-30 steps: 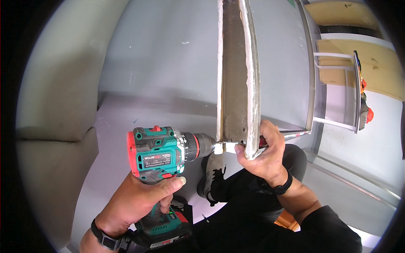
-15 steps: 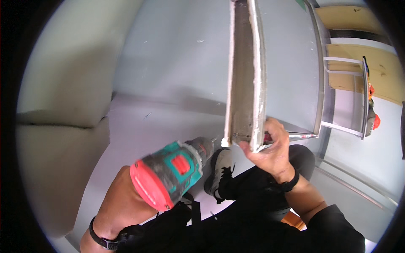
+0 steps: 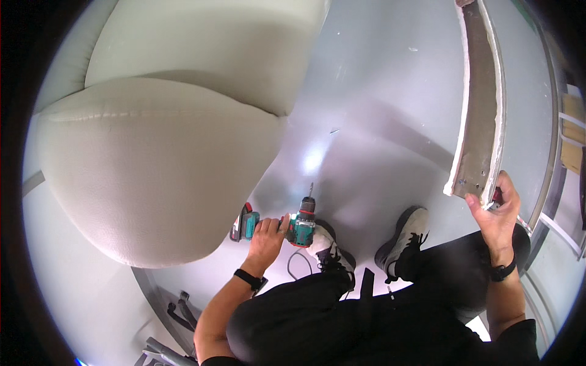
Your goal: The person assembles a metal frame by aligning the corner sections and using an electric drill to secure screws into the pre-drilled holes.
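Observation:
My left hand (image 3: 266,243) is closed around the grip of a teal and black cordless drill (image 3: 302,229), held low beside my shoe. Its bit points away from me, and its lamp throws a bright spot on the floor. At the right, my right hand (image 3: 497,226) grips the near end of a long brown channel-shaped piece (image 3: 479,104) with ragged white edges. The thumb presses its end face, where small holes or screws show. A small red object (image 3: 497,196) shows by those fingers, its kind hidden.
A large cream padded seat (image 3: 165,177) fills the left side. Grey floor (image 3: 366,165) lies between it and the channel piece. My shoes (image 3: 400,241) stand below. A dark cable (image 3: 293,265) loops near the left shoe. A metal rail (image 3: 552,122) runs along the right.
The view has swung left, so the seat fills more of it. The drill has dropped lower, away from the channel piece's end. My right hand still holds that piece.

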Demonstrator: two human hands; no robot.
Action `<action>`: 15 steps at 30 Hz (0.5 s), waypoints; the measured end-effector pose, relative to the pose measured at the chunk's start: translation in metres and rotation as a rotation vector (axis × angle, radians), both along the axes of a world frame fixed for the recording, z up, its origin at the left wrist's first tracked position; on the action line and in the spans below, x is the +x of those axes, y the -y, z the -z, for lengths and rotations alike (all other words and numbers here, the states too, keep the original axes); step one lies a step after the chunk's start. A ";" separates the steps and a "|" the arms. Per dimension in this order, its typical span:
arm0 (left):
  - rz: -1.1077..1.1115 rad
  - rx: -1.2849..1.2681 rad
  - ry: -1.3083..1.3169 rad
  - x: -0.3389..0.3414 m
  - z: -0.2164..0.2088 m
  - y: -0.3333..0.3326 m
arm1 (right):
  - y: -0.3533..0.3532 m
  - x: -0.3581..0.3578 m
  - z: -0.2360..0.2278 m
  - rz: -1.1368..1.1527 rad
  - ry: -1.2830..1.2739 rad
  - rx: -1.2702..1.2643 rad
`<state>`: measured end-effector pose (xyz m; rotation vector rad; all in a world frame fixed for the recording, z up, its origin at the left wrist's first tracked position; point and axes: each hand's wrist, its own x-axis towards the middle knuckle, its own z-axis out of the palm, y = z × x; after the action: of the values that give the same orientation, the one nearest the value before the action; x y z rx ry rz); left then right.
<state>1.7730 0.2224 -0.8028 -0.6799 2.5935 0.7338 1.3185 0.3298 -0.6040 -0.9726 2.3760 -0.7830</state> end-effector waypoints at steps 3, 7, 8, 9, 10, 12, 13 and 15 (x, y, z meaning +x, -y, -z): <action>-0.080 -0.202 -0.104 0.013 0.026 -0.013 | 0.002 0.007 -0.007 0.013 0.038 0.035; -0.121 -0.215 -0.063 0.021 0.040 -0.015 | -0.001 0.006 -0.019 -0.041 0.039 0.048; -0.116 -0.216 -0.076 0.014 0.035 -0.008 | -0.002 0.004 -0.021 -0.085 0.027 0.044; -0.082 -0.167 -0.009 0.008 0.028 -0.001 | -0.004 0.002 -0.022 -0.087 0.001 0.047; -0.048 -0.112 0.057 0.001 0.015 0.003 | -0.006 0.000 -0.028 -0.080 -0.011 0.051; -0.033 -0.074 0.088 -0.027 -0.014 0.018 | -0.008 -0.005 -0.038 -0.109 0.026 0.056; -0.084 -0.034 0.121 -0.053 -0.032 0.033 | -0.009 -0.007 -0.043 -0.137 -0.017 0.071; -0.105 -0.079 0.115 -0.102 -0.035 0.057 | -0.011 -0.010 -0.050 -0.120 0.042 0.072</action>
<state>1.6710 0.1653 -0.7681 -0.8613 2.5086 0.6065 1.3080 0.3405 -0.5538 -1.0473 2.2705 -0.6628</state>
